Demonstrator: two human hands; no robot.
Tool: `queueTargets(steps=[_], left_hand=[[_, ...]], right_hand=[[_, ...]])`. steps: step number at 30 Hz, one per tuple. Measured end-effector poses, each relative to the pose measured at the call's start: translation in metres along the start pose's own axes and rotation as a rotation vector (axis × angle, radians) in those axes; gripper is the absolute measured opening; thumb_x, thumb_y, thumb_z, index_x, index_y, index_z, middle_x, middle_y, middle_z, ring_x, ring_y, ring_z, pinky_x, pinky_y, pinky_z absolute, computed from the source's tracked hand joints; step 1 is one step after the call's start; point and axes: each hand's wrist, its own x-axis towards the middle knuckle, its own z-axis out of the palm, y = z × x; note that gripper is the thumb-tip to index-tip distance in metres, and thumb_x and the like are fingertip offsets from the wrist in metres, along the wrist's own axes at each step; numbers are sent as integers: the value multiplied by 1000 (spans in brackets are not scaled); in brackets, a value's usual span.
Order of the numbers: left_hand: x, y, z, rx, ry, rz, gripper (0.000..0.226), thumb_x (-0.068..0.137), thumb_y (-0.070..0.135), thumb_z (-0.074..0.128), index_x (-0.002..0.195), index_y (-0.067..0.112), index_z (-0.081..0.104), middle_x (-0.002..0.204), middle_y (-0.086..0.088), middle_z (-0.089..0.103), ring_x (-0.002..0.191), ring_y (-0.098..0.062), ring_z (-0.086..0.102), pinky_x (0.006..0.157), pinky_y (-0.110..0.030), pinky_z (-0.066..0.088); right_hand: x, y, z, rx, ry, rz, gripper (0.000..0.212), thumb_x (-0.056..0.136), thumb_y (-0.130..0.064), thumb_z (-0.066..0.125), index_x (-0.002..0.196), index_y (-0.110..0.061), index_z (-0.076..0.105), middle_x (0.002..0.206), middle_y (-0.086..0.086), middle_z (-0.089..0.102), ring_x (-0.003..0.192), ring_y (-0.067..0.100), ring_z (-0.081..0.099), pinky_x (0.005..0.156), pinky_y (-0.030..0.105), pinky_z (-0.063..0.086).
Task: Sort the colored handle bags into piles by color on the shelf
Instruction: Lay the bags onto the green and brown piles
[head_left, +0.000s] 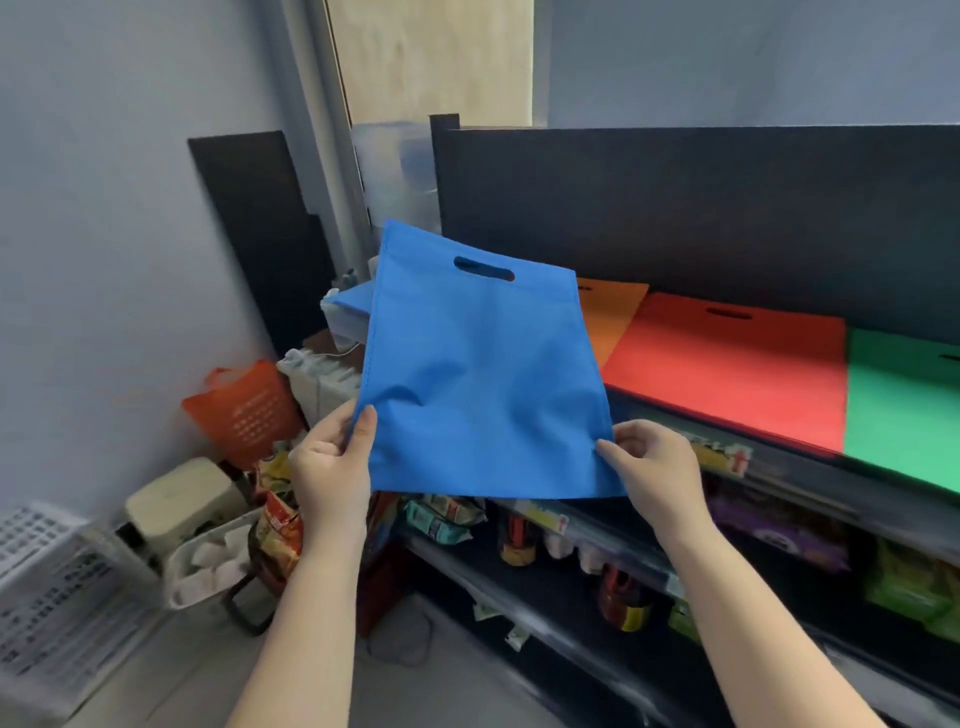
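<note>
Both hands, left hand (332, 462) & right hand (652, 462), pinch blue handle bag (483, 374) by bottom corners only, top unsupported; risk: flops onto orange pile (608, 317) beyond right hand.

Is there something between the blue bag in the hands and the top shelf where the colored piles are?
Nothing visible blocks it. Left hand and right hand hold the blue bag by its lower corners, in front of the shelf. Orange pile, red pile and green pile lie flat.
</note>
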Motion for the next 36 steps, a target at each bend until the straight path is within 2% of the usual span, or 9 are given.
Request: queueTargets(steps=[3,6,10,14,18,22,25,29,36], left_hand=[[33,-5,-29,68,-42,39,22,91,14,63,95,35,65,81,36,66,84,16,62,63,-3,46],[69,-14,-52,117,-89,76,18,92,14,60,103,29,63,82,40,64,86,20,59,64,-1,44],[109,-27,-73,106,-148,60,20,92,12,60,107,24,63,90,35,67,91,14,62,67,-4,47],[143,-39,-76,126,-195,28,34,88,10,64,101,40,61,99,23,70,97,1,65,72,-14,53],[183,-54,-60,258,-140,79,29,88,12,65,102,37,59,100,20,67,94,1,65,76,-22,53],[229,-67,-33,391,-108,189,24,88,14,65,111,20,61,98,10,66,85,4,61,65,-10,49],[264,-75,-11,448,-99,243,25,87,13,66,112,11,63,96,6,65,83,-3,62,64,-11,48],[307,-90,18,466,-124,269,19,86,12,68,105,12,64,87,13,62,77,9,57,58,-2,44],[362,-128,54,556,-269,215,20,86,9,67,106,8,66,84,23,54,73,20,52,59,1,38]], right_hand=[[7,-20,46,47,53,-48,13,84,-14,68,77,-25,63,73,-12,64,70,0,59,58,14,46],[15,-39,87,112,84,-59,14,85,-13,68,79,-25,64,74,-10,65,75,8,62,67,37,55],[30,-56,128,165,163,-128,24,86,-11,67,75,-32,62,75,-16,65,71,-4,61,63,19,49],[52,-68,154,189,206,-185,31,86,-7,66,74,-36,60,75,-19,64,70,-9,60,62,6,45],[84,-76,171,172,200,-244,29,86,-6,67,75,-33,59,75,-18,64,68,-9,60,60,5,44],[125,-82,184,118,170,-290,28,85,-9,68,73,-33,58,73,-16,63,65,-5,59,57,7,43],[160,-85,192,62,165,-309,29,85,-10,69,71,-33,57,70,-17,62,65,-4,58,56,8,43],[204,-84,204,9,180,-301,23,83,-8,70,70,-24,59,66,-16,60,61,-8,55,56,5,39],[246,-75,223,-219,141,-145,11,86,-17,68,79,-16,60,69,-6,59,63,5,52,52,15,37]])
